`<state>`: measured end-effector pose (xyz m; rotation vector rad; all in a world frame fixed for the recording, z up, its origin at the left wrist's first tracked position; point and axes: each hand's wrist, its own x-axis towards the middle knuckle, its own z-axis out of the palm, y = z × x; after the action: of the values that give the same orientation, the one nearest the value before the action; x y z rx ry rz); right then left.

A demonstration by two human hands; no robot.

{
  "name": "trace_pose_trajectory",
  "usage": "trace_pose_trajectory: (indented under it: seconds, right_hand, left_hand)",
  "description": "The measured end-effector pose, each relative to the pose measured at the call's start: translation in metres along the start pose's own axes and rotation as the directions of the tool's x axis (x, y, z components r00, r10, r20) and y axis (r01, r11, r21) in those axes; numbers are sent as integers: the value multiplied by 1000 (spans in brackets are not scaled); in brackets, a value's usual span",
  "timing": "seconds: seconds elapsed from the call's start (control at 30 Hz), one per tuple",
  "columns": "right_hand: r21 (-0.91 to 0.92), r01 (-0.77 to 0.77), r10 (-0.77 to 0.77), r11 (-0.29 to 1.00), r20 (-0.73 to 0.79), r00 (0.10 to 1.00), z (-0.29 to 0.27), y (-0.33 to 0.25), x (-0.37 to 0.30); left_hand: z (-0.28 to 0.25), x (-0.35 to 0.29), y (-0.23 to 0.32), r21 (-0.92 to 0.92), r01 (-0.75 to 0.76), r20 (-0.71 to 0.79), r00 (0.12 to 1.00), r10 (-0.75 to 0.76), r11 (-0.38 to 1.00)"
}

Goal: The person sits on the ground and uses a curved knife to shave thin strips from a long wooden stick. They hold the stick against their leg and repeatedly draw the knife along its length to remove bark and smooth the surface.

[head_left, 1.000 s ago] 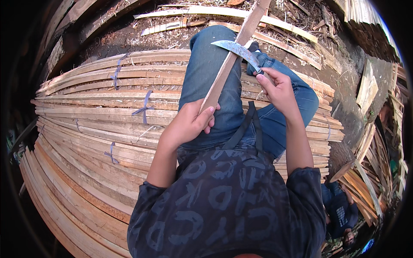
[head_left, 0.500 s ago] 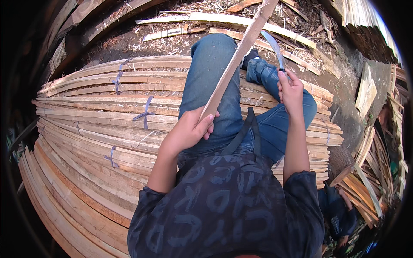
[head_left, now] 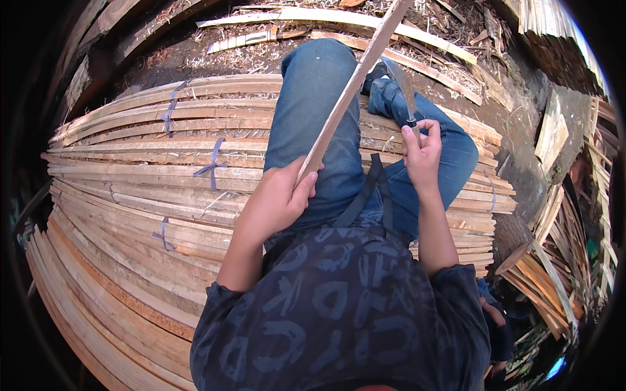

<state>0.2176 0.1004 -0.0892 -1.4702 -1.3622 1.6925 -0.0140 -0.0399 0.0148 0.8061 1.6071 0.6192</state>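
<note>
Far-left rows: we see long, flat, pale-brown wooden strips [head_left: 124,171] laid side by side in bundles, showing again on the right beyond the legs.
Thin purple-grey ties [head_left: 212,167]: we find them knotted around several of the bundles.
Left hand [head_left: 277,195]: we see it closed around the lower end of a single long, narrow, brown wooden slat [head_left: 345,104], its thumb laid along the wood.
Slat's lie: from the left hand we follow it up and away, slanting to the right across the view of the left thigh and out past the top edge; we cannot tell whether it touches the leg.
Faded blue denim trousers [head_left: 313,98]: we see the left knee raised toward the top, and the right leg bent out to the right.
Knife with a curved grey metal blade and a black collar [head_left: 404,88]: we see it right of the slat, blade upward, tip near the wood's right edge; whether they touch we cannot tell.
Right hand [head_left: 424,153]: we see it holding the knife by the handle, fingers folded, well apart from the left hand and right of the slat.
Cut brown log [head_left: 512,241]: we see it beyond the bundles' right ends.
Far right: we see a loose heap of split wood pieces [head_left: 538,287].
</note>
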Motion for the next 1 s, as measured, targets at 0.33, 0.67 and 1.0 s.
trace_pose_trajectory:
  seconds: [0.33, 0.67, 1.0]
  right_hand:
    - [-415, 511, -428, 753, 281, 859, 34, -53, 3]
    - [-738, 556, -523, 383, 322, 789, 26, -52, 41]
    - [-700, 520, -389, 491, 358, 849, 35, -53, 33]
  left_hand:
    - [-19, 4, -2, 105, 25, -48, 999, -20, 994]
    - [-18, 10, -10, 139, -16, -39, 999, 22, 990]
    - [-17, 16, -14, 122, -53, -36, 998, 58, 991]
